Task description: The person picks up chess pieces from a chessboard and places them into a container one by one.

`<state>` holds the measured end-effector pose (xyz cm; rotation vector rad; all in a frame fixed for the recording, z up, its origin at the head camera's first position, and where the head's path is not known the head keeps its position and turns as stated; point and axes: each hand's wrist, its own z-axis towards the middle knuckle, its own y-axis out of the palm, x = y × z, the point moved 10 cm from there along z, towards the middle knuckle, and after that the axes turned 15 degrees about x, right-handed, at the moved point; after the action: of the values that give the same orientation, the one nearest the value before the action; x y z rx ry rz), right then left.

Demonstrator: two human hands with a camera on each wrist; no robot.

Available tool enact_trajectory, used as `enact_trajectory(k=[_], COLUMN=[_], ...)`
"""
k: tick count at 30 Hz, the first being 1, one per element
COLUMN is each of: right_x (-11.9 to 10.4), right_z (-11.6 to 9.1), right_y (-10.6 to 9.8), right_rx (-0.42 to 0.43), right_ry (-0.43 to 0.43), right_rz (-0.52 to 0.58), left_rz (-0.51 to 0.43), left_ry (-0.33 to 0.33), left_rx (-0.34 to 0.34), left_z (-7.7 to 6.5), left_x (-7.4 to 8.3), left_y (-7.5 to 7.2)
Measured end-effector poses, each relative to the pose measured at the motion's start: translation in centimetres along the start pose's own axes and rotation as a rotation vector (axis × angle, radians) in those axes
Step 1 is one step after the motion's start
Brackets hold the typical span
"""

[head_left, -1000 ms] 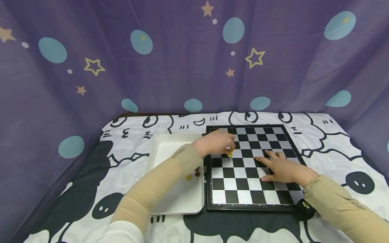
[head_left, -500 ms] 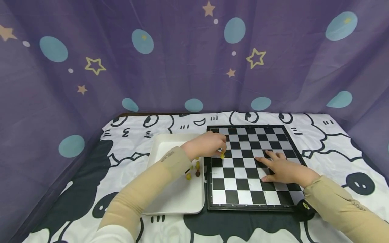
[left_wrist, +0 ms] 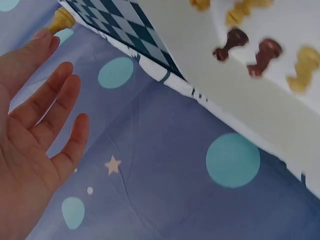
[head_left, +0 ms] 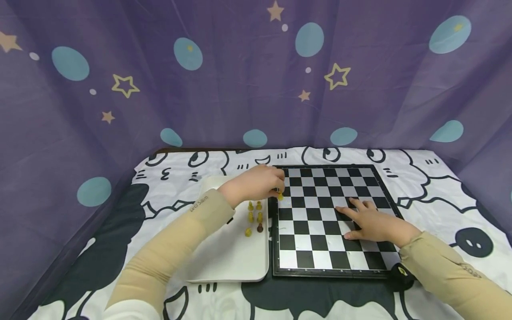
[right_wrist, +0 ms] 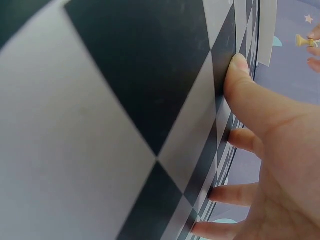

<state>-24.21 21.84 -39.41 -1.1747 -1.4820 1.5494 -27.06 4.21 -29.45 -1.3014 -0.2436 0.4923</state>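
Note:
A small yellow chess piece (left_wrist: 63,20) is pinched between the thumb and fingers of my left hand (head_left: 259,182), at the left edge of the chessboard (head_left: 306,240). The left wrist view shows the piece at the fingertips, the other fingers loosely bent. My right hand (head_left: 374,222) rests spread on the right part of the board, its fingertips touching the squares in the right wrist view. To the left lies a white tray (head_left: 228,262), partly under my left forearm. Several yellow chess pieces (head_left: 250,217) and a dark brown chess piece (head_left: 260,227) stand near its right side.
Tray and board lie side by side on a white cloth (head_left: 434,195) with black cartoon drawings. A purple curtain (head_left: 240,106) with stars and blue spots hangs behind. In the left wrist view two dark pieces (left_wrist: 264,57) show in the tray.
My left hand has moved left from over the board to its left edge, with the yellow chess piece in its fingertips. More pieces in the tray are uncovered. The right hand stays put.

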Motion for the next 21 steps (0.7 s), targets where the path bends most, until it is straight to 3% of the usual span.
enact_trajectory(k=[10,21], right_x=[0.0,0.0], right_z=[0.0,0.0], right_y=[0.0,0.0], right_rx=[0.000,0.001], right_ry=[0.000,-0.004], right_rz=[-0.001,0.000], left_rz=[0.031,0.066], left_ry=[-0.026,-0.022], left_rx=[-0.014,0.010], left_z=[-1.9,-5.2], left_x=[-1.0,-2.2], left_y=[-0.9,-1.2])
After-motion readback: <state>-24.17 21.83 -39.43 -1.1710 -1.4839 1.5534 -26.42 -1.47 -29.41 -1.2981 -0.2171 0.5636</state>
